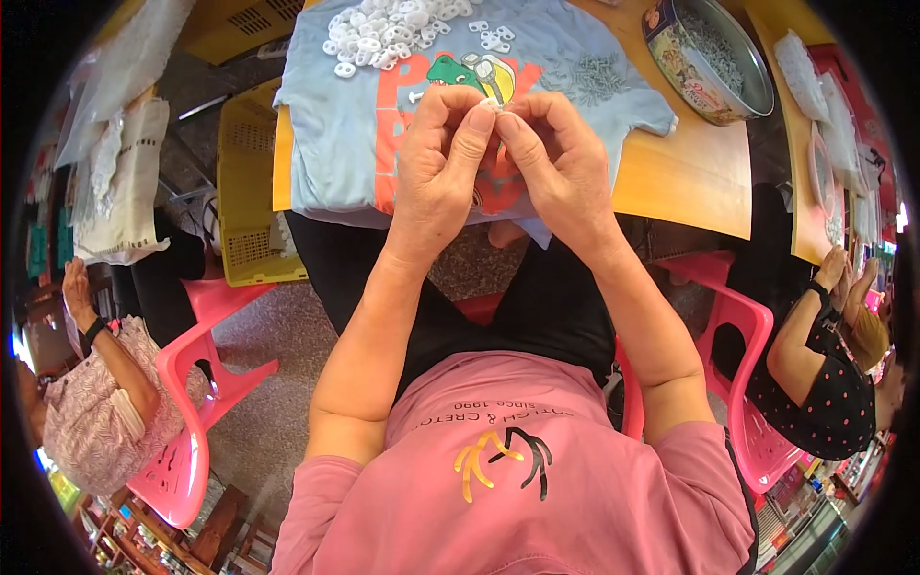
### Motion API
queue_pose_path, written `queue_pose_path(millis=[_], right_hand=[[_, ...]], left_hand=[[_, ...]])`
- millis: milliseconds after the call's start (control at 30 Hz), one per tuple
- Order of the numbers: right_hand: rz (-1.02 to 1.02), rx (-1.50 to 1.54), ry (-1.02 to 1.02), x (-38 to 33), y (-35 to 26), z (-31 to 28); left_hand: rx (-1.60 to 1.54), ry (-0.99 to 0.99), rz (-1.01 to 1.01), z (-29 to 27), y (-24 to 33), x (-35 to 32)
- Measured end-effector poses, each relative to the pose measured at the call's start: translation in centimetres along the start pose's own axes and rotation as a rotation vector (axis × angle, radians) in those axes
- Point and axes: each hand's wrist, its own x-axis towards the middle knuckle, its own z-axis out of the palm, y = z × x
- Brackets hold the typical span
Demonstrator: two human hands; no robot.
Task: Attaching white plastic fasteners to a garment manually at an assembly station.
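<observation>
My left hand (441,158) and my right hand (556,158) meet over the table, thumbs and forefingers pinched together. Between their tips is a small white plastic piece (491,103), mostly covered by the fingers. Under them a light blue T-shirt (326,125) with a cartoon print is spread over the wooden table. A heap of white plastic pieces (388,34), oval with two holes, lies beyond my left hand. Several similar pieces (494,38) sit apart, farther off. Small grey metal screws (594,79) are scattered on the cloth beyond my right hand.
A round printed tin (676,62) holding many screws stands at the table's far right. At the left is a yellow plastic crate (251,201). People sit on pink chairs (187,460) on both sides; another table (810,211) runs along the right.
</observation>
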Motion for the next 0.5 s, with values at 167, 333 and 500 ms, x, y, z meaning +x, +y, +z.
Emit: queue_pose_path(millis=[167, 333, 500], right_hand=[[-0.273, -0.339, -0.057, 1.2, -0.3, -2.2], [-0.5, -0.57, -0.23, 3.0, -1.0, -4.3], [-0.526, -0.631, -0.342, 3.6, -2.1, -4.9]], left_hand=[[-0.002, -0.024, -0.048, -0.1, 0.0, -0.1], [0.036, 0.003, -0.057, 0.1, 0.1, -0.1], [0.03, -0.042, -0.036, -0.1, -0.4, 0.1]])
